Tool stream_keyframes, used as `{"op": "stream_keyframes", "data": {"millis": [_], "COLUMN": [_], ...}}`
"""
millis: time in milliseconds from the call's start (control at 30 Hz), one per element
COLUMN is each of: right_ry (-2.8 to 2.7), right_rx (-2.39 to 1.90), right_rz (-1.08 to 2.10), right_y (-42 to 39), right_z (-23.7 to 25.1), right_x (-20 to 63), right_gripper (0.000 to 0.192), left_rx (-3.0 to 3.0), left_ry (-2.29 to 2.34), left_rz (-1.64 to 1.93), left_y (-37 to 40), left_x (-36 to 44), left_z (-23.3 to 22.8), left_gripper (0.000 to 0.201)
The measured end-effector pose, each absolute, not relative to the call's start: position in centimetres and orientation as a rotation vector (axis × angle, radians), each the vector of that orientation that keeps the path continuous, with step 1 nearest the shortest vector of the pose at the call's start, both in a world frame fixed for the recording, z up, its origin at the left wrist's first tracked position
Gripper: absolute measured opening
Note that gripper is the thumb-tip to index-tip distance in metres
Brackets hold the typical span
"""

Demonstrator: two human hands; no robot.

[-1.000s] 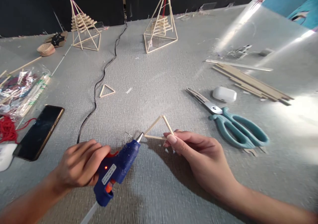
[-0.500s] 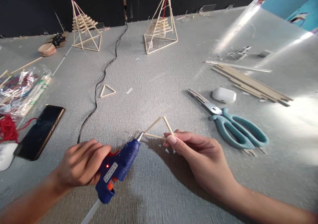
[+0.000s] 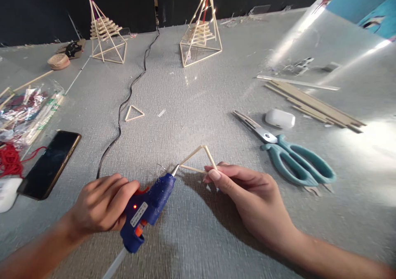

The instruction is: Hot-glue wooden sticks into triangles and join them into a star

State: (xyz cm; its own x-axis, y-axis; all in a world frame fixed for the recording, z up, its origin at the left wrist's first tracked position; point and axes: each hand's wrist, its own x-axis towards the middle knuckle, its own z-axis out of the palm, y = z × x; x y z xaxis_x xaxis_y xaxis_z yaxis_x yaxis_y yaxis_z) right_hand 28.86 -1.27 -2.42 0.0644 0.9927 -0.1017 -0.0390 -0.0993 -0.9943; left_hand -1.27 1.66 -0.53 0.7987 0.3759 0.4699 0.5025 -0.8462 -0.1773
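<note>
My left hand (image 3: 100, 204) grips a blue glue gun (image 3: 147, 206) with a small red light on its body. The metal nozzle touches the left corner of a small wooden stick triangle (image 3: 198, 158) lying on the grey surface. My right hand (image 3: 247, 194) pinches the triangle's right corner between thumb and fingers. The gun's black cord (image 3: 123, 105) runs away toward the far edge.
Teal scissors (image 3: 291, 157) and a white earbud case (image 3: 280, 118) lie to the right, with flat wooden sticks (image 3: 312, 103) beyond. Two stick pyramids (image 3: 107, 33) (image 3: 201, 31) stand at the back. A smaller triangle (image 3: 133, 113), a phone (image 3: 49, 163), red yarn (image 3: 9, 161) and plastic bags (image 3: 27, 109) lie left.
Almost nothing has changed. The glue gun's rear has shifted slightly while its nozzle stays at the triangle's left corner. My right hand holds still.
</note>
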Motion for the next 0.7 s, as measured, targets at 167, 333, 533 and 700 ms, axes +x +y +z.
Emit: {"op": "stream_keyframes", "data": {"millis": [167,333,533,700], "right_ry": [-1.087,-1.1,-1.106,-1.113], "right_rx": [-1.28,-1.276,-1.288,-1.305], "right_rz": [1.251,1.233,1.22,1.207], "right_y": [-1.33,-1.33,-1.29,-1.31], "right_z": [-2.59,-2.56,-2.36,-2.4], "right_x": [28.89,28.93,28.82,28.73], "right_gripper": [0.011,0.012,0.012,0.011], "left_rx": [-2.669,-2.649,-2.66,-2.649], "left_ry": [-0.598,-0.588,-0.593,-0.603], "left_rz": [-0.588,-0.602,-0.597,-0.593], "left_y": [1.82,1.8,1.7,1.74], "left_x": [-1.07,-1.13,-1.15,-1.0], "left_z": [-0.25,-0.34,-0.35,-0.21], "left_gripper": [0.036,0.034,0.04,0.038]}}
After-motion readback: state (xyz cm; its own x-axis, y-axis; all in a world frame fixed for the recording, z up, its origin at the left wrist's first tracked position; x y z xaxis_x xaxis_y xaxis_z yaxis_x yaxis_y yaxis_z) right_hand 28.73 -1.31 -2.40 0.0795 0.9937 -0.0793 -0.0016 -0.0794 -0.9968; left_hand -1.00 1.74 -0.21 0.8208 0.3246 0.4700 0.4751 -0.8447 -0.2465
